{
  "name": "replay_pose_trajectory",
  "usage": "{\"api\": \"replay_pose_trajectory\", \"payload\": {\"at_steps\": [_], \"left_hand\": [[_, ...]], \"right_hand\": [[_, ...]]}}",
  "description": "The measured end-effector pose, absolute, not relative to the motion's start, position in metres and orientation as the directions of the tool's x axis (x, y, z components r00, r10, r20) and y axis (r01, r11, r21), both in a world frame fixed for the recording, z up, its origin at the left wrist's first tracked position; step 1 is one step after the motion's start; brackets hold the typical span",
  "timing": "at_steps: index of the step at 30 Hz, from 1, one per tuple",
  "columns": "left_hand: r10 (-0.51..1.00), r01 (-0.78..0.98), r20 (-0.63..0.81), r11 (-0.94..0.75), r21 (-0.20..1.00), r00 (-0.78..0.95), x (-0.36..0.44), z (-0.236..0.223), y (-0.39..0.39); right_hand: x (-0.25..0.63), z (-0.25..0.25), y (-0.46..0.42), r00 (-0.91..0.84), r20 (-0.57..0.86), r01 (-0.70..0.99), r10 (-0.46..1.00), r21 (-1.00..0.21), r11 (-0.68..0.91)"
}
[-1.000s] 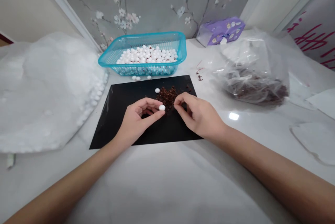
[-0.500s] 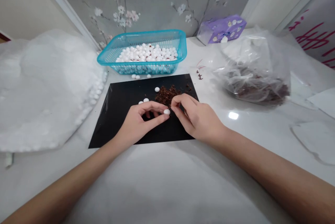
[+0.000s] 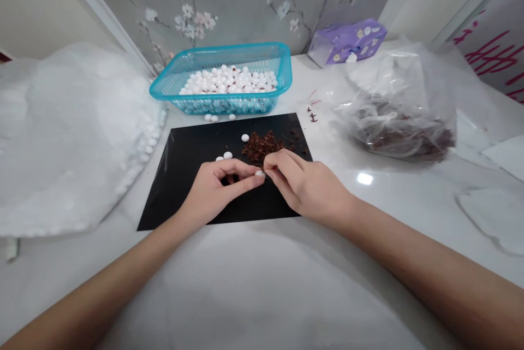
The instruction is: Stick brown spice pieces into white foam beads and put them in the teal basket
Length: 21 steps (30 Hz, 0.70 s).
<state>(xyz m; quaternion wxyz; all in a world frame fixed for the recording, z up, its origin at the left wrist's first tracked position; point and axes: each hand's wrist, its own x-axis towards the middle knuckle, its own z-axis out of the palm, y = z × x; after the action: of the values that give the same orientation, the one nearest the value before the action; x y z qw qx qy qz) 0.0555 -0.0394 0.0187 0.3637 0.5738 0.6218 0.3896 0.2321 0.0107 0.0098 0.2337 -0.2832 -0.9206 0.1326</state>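
Note:
Between thumb and fingertips, my left hand (image 3: 219,185) pinches a small white ball (image 3: 260,174) above the black mat (image 3: 180,191). My right hand (image 3: 309,183) is closed in a pinch right beside that ball, its fingertips at the ball's right side. What sits between the right fingertips is too small to make out. Just beyond both hands lies a heap of small dark brown pieces (image 3: 262,145). One loose white ball (image 3: 245,137) rests at the heap's left edge, and two more lie behind my left hand, one partly hidden.
A blue plastic basket (image 3: 221,104) of white balls stands behind the mat, with a few balls before it. A large bag of white balls (image 3: 73,142) fills the left. To the right are a clear bag of brown pieces (image 3: 409,131) and a purple tissue pack (image 3: 347,44).
My left hand has shifted slightly right with the white ball. My right hand has come left, closing the gap to it. Two loose balls behind my left hand have come into view.

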Motion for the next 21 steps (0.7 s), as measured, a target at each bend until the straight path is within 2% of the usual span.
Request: {"api": "replay_pose_trajectory", "payload": {"at_steps": [4,12,21], "left_hand": [[0.997,0.408,-0.032,0.057,0.911,-0.068,0.0544,0.0189,-0.0396],[0.996,0.342,-0.041,0.066,0.937,-0.08,0.0521,0.0167,-0.0386],[0.993,0.266,-0.044,0.072,0.961,-0.113,0.0518,0.0142,-0.0387]], "right_hand": [[0.2316,0.0067,0.0115,-0.732,0.397,0.415,0.554,-0.384,0.825],[0.2335,0.0064,0.0119,-0.656,0.478,0.28,0.584,-0.565,0.776],[0.2349,0.006,0.0102,-0.609,0.519,0.275,0.6,-0.572,0.773]]}}
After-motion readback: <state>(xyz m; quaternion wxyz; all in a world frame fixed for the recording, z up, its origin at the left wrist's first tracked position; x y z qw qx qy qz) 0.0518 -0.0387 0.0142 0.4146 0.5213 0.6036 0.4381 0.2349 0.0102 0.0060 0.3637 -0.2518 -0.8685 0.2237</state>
